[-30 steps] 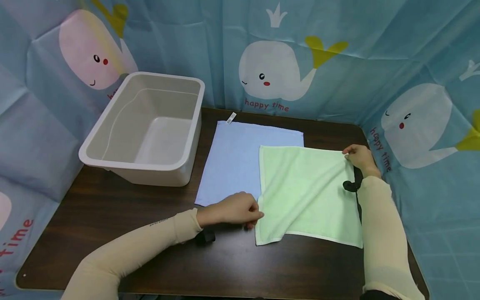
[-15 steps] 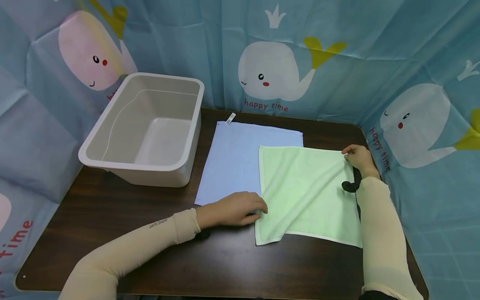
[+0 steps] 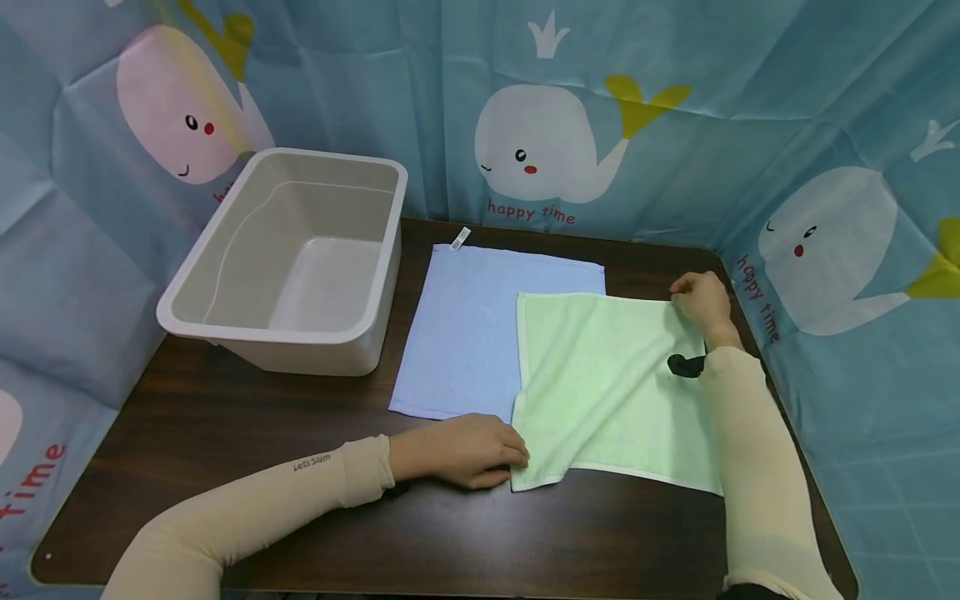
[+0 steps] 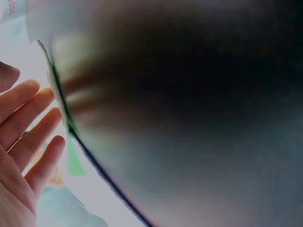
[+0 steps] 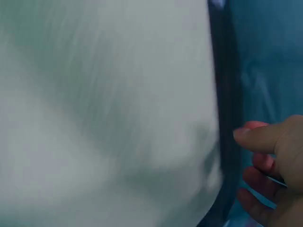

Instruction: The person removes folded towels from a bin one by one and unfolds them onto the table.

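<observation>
A light green towel (image 3: 600, 367) lies on the table, a diagonal crease across it. Under its left part is a blue towel (image 3: 468, 325) with a white tag. My left hand (image 3: 476, 450) is at the green towel's lower left edge. Its fingers (image 4: 35, 120) are spread and nearly straight in the left wrist view, tips at the cloth's edge. My right hand (image 3: 705, 300) is at the green towel's far right corner and hides it. In the right wrist view its thumb and fingers (image 5: 258, 137) are loosely bent, apart from the cloth, holding nothing visible.
A grey plastic bin (image 3: 345, 336) stands at the back left of the dark wooden table (image 3: 360, 533). Blue curtains (image 3: 420, 92) with whale prints enclose the back and sides. Part of the table's dark surface shows in front of the towels.
My left hand has uncurled and slid down along the green towel's left edge. My right hand has shifted slightly up and left at the corner. The towels have not visibly moved.
</observation>
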Available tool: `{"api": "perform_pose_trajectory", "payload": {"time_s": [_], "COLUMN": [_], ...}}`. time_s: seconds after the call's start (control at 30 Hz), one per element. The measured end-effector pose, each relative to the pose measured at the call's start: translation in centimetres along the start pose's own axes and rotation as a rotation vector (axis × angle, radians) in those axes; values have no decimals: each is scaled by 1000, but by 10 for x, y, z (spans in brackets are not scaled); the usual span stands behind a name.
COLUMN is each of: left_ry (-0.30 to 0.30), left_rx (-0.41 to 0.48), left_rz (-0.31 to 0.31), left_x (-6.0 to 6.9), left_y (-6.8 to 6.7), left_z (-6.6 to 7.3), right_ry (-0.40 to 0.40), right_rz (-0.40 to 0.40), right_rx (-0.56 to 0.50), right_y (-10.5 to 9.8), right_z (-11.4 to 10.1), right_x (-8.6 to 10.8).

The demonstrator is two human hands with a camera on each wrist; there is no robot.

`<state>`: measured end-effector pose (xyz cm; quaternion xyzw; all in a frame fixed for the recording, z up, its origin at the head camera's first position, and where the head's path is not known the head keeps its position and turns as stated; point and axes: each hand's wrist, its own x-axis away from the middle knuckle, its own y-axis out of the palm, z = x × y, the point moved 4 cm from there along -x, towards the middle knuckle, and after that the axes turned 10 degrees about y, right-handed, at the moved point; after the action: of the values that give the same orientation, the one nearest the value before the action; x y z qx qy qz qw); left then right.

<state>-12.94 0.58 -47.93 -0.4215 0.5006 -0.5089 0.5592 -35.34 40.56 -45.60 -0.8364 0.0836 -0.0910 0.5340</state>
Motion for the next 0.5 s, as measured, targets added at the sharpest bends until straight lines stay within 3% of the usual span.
{"api": "perform_pose_trajectory", "payload": {"time_s": [0.07, 0.17, 0.33, 0.4, 0.5], "left_ry": [-3, -8, -6, -3, 1], "left_rx": [2, 14, 30, 28, 27], "left_rz": [0, -1, 13, 18, 19], "left_x": [0, 1, 1, 0, 0], "left_y": [0, -1, -2, -2, -2], "left_z": [0, -1, -2, -2, -2], "right_ry": [-58, -159, -380, -437, -459], "right_rz": [-69, -237, -463, -504, -536], "right_rx": [-48, -111, -86, -57, -17], "right_y": [5, 19, 53, 67, 85], "right_z": [-29, -78, -151, -171, -190], "right_x": [0, 2, 15, 19, 20]}}
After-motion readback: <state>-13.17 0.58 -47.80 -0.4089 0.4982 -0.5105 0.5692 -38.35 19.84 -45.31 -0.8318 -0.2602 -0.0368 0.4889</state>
